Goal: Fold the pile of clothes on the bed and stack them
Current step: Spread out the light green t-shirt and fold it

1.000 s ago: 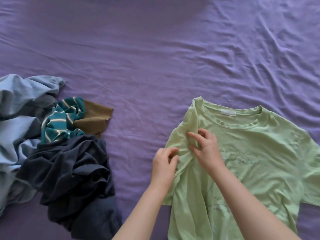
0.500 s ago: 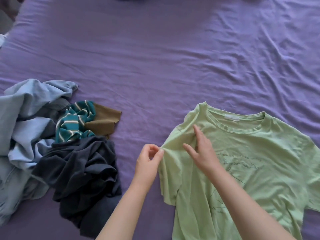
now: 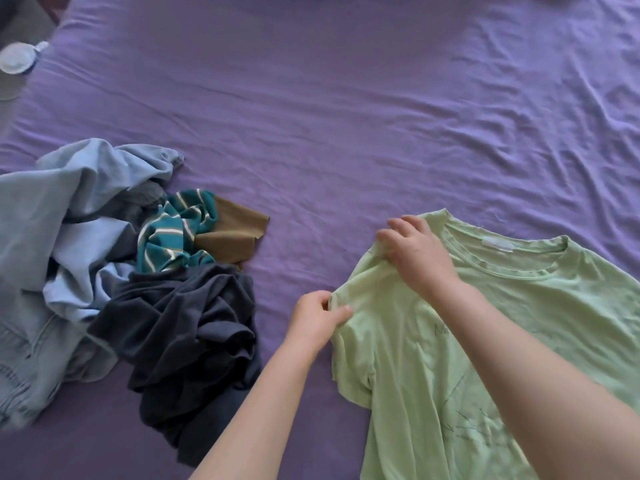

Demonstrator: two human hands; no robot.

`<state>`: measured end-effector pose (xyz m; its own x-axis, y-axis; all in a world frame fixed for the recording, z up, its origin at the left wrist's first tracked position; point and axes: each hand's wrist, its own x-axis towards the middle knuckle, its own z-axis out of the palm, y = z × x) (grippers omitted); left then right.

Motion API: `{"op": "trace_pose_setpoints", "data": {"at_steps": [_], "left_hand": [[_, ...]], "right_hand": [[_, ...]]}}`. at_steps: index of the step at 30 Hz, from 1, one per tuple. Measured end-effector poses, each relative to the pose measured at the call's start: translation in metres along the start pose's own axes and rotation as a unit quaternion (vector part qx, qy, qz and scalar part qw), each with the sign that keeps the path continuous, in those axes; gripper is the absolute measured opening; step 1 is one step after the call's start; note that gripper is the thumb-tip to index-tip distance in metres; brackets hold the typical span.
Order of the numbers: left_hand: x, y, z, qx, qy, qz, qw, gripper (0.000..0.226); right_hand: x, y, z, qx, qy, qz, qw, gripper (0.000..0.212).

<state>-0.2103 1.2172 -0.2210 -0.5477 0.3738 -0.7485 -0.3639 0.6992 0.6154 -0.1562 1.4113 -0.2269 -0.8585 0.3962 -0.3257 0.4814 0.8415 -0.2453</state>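
Hands work on a green T-shirt [image 3: 540,306] that lies flat on the purple sheet [image 3: 346,116] at the lower right, neck toward the far side of the bed, a white label inside the collar. The left hand [image 3: 317,322] has its fingers curled and pinches the edge of the shirt at the left sleeve, thumb on top of the cloth. The right hand [image 3: 415,252] is at the left shoulder, near the collar — its fingers are bent and grip a raised fold of the fabric there. Between the two hands the cloth is lifted a little and wrinkled; the rest of the shirt is spread out, with a faint dark print on the chest partly covered by the right forearm.

Well apart from the shirt, on the left side of the bed, sits the pile of unfolded clothes: a light blue garment [image 3: 69,220] at the far left, a teal striped piece [image 3: 176,230] in the middle touching a brown one [image 3: 232,237], and a dark grey garment [image 3: 187,334] crumpled in front of them — closest to the left forearm. At the upper left corner, beyond the edge of the bed, a small white round object [image 3: 17,58] is seen; what it is I cannot tell.
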Motion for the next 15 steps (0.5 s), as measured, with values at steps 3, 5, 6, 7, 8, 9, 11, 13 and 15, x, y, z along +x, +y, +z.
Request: {"op": "trace_pose_setpoints", "data": {"at_steps": [3, 5, 6, 7, 8, 9, 11, 13, 15], "left_hand": [[0.002, 0.002, -0.002, 0.013, 0.03, 0.072, 0.997, 0.029], [0.006, 0.006, -0.005, -0.012, 0.045, 0.116, 0.992, 0.034], [0.008, 0.007, -0.007, -0.032, 0.027, 0.12, 0.992, 0.034], [0.008, 0.008, -0.009, -0.05, -0.008, 0.104, 0.993, 0.033], [0.008, 0.008, -0.01, -0.062, -0.05, 0.074, 0.994, 0.032], [0.008, 0.006, -0.011, -0.068, -0.083, 0.045, 0.993, 0.035], [0.006, 0.0, -0.014, -0.065, -0.111, 0.019, 0.992, 0.048], [0.0, -0.006, -0.019, -0.039, -0.125, 0.016, 0.991, 0.056], [-0.005, -0.015, -0.024, 0.025, -0.157, 0.01, 0.987, 0.054]], "right_hand": [[0.013, -0.003, 0.0, 0.078, 0.065, 0.056, 0.993, 0.017], [0.022, -0.006, -0.004, 0.194, 0.115, 0.099, 0.969, 0.017], [0.025, -0.009, -0.006, 0.239, 0.125, 0.11, 0.957, 0.018], [0.025, -0.012, -0.008, 0.277, 0.127, 0.116, 0.946, 0.021], [0.022, -0.015, -0.008, 0.305, 0.126, 0.116, 0.937, 0.024], [0.015, -0.019, -0.008, 0.319, 0.13, 0.108, 0.933, 0.027], [-0.007, -0.028, -0.003, 0.326, 0.145, 0.088, 0.93, 0.032], [-0.037, -0.039, 0.011, 0.333, 0.141, 0.081, 0.929, 0.036], [-0.066, -0.051, 0.03, 0.325, 0.102, 0.074, 0.937, 0.045]]}}
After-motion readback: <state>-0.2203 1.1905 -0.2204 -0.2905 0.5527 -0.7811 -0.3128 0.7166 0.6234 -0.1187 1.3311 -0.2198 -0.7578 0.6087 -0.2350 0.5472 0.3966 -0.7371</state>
